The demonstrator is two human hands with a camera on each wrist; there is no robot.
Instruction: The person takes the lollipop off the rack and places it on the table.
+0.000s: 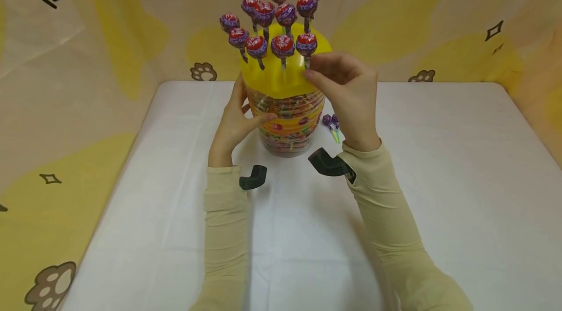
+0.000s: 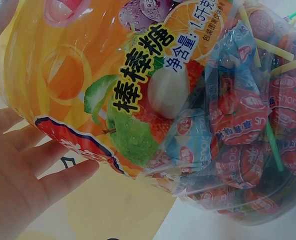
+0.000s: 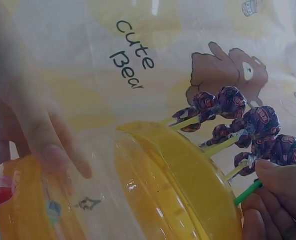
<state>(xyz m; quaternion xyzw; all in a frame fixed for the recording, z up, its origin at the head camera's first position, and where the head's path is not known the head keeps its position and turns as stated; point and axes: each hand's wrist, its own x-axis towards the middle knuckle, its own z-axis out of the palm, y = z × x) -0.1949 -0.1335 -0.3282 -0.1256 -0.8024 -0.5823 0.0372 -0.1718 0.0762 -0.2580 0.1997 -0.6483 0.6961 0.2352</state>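
A clear ribbed candy jar (image 1: pixel 287 128) full of wrapped lollipops stands upright on the table, under a domed yellow lid (image 1: pixel 268 79). My left hand (image 1: pixel 232 123) holds the jar's left side, thumb across the front; its fingers (image 2: pixel 70 180) lie along the printed label (image 2: pixel 143 100). Several purple-and-red lollipops stick up from the lid by their sticks. At the lid's right front, my right hand (image 1: pixel 349 84) pinches a lollipop (image 1: pixel 306 44) just below its wrapped head. In the right wrist view its green stick (image 3: pixel 248 192) meets the lid's surface.
Two purple lollipops (image 1: pixel 331 121) with yellow and green sticks lie on the white table (image 1: pixel 281 233), right of the jar, partly beside my right wrist. A patterned yellow-and-cream backdrop (image 1: pixel 395 18) rises behind and along the sides. A black camera mount (image 1: pixel 327 162) juts from my right sleeve.
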